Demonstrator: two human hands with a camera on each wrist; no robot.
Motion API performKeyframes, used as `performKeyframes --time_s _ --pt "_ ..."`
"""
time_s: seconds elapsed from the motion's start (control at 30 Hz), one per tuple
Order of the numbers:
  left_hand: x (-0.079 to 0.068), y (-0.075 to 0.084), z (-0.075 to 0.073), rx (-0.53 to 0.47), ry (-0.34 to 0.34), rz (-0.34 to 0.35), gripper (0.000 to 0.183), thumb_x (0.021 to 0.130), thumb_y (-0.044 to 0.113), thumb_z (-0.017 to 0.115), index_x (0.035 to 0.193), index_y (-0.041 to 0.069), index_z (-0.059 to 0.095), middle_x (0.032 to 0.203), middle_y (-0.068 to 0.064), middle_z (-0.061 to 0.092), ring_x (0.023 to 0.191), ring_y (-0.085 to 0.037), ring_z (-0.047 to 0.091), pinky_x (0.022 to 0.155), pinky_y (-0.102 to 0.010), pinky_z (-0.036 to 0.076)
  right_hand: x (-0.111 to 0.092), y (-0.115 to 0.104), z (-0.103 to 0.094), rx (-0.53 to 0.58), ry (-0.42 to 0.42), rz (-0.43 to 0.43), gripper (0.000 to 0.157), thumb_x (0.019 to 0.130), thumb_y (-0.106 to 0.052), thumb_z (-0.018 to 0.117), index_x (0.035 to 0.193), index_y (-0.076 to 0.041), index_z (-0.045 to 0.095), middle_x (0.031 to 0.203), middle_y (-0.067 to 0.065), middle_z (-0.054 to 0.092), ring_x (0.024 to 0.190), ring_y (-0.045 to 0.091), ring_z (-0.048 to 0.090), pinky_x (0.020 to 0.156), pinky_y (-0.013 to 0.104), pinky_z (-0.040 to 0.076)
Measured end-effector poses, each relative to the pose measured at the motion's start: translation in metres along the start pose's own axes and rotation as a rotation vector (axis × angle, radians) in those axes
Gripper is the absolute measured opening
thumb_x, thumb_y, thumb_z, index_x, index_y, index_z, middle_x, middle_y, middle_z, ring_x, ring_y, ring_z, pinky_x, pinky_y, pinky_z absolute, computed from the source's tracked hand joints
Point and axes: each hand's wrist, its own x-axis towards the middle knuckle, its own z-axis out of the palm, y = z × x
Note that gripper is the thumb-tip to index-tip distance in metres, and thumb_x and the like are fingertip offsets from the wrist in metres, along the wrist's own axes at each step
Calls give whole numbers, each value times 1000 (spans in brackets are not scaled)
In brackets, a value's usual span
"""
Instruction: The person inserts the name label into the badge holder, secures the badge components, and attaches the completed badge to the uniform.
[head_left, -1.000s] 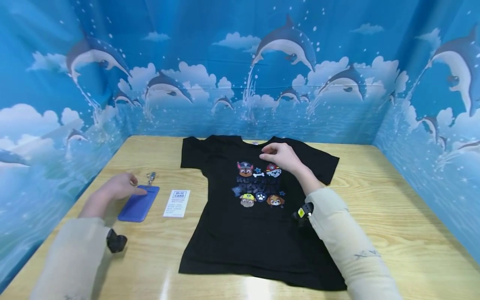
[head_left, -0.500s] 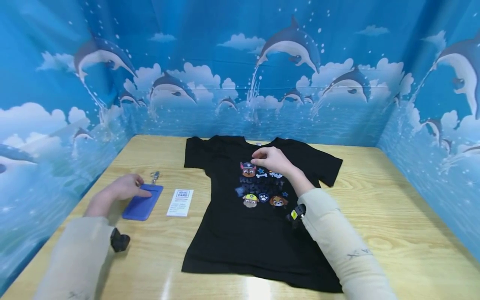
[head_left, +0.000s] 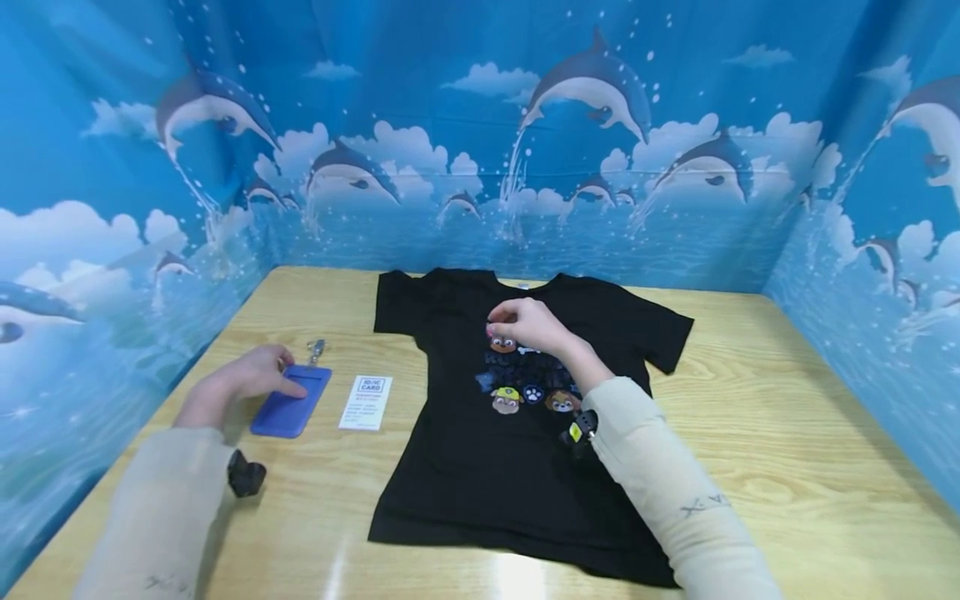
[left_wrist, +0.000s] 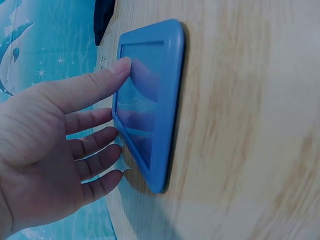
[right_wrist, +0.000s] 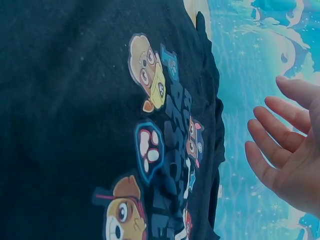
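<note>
A blue card holder (head_left: 291,403) with a clear window lies flat on the table, its metal clip (head_left: 317,350) at the far end. My left hand (head_left: 251,375) is at its left side. In the left wrist view, the thumb (left_wrist: 120,67) reaches over the window and the fingers lie loosely bent along the near edge; whether they touch it, I cannot tell. My right hand (head_left: 528,327) hovers over the black T-shirt (head_left: 495,483), near its printed cartoon dogs (head_left: 506,400). In the right wrist view its fingers are relaxed, holding nothing.
A white printed card (head_left: 366,402) lies between the holder and the T-shirt. The shirt is spread across the middle of the wooden table (head_left: 750,433). A blue dolphin-print curtain (head_left: 420,125) surrounds the back and sides.
My right hand has moved left across the shirt's print. My left hand stays at the card holder, its thumb slightly farther over it. The head view has shifted a little.
</note>
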Motion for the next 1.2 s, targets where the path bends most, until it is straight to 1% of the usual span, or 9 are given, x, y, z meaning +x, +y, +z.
performKeyframes --time_s 0.17,0.27,0.43,0.5,0.57,0.77,0.83,0.93,1.2 --pt "2 1 1 -37 -20 -55 73 79 31 72 121 -19 38 116 -35 45 107 -47 45 90 -54 37 2 -1 3 2 -11 -20 34 92 -25 58 117 -2 61 102 6 64 91 19 59 81 36 46" --pt "2 1 0 -50 -38 -87 73 79 31 71 120 -19 38 115 -34 45 105 -46 45 89 -54 38 3 -5 6 41 -24 -27 34 91 -25 59 116 -1 61 100 5 64 86 19 61 76 34 49" --pt "0 0 -1 -43 -51 -111 72 79 31 71 118 -20 38 110 -32 47 103 -45 46 89 -54 38 7 -12 12 106 -49 -6 34 92 -23 59 117 -1 60 100 7 63 79 29 61 67 35 51" --pt "-1 0 -1 -38 -51 -114 73 79 33 71 117 -20 38 109 -31 47 102 -45 46 88 -55 38 9 -14 15 97 -56 5 34 92 -23 58 118 -2 60 103 7 63 82 31 61 67 35 51" --pt "-1 0 -1 -40 -53 -123 73 79 34 71 117 -19 38 109 -31 48 101 -44 47 88 -55 38 12 -15 17 77 -55 -2 34 92 -23 58 118 -2 60 105 8 63 86 29 61 67 34 51" --pt "-2 0 -1 -71 -48 -159 70 80 34 71 116 -17 38 108 -29 47 100 -42 47 86 -53 40 15 -20 24 -11 -31 -86 33 92 -23 58 117 -2 62 105 7 64 92 19 59 77 32 48" --pt "-1 -1 -1 -81 -39 -152 68 80 32 71 114 -17 39 106 -29 48 98 -41 47 85 -52 40 16 -21 26 -26 -28 -107 33 92 -23 58 117 -2 62 105 7 64 93 18 59 80 32 47" --pt "-2 -2 -1 -101 -16 -133 63 81 29 70 113 -16 41 106 -28 49 98 -40 48 85 -52 40 17 -23 29 -15 -45 -103 34 92 -24 57 118 -2 61 107 7 63 94 18 58 80 32 47" --pt "-3 -9 -4 -82 89 -63 49 84 23 65 111 -13 46 108 -29 51 99 -42 49 83 -51 41 20 -31 35 -9 -64 -123 33 92 -24 57 118 -3 61 108 6 63 95 17 59 80 31 47"
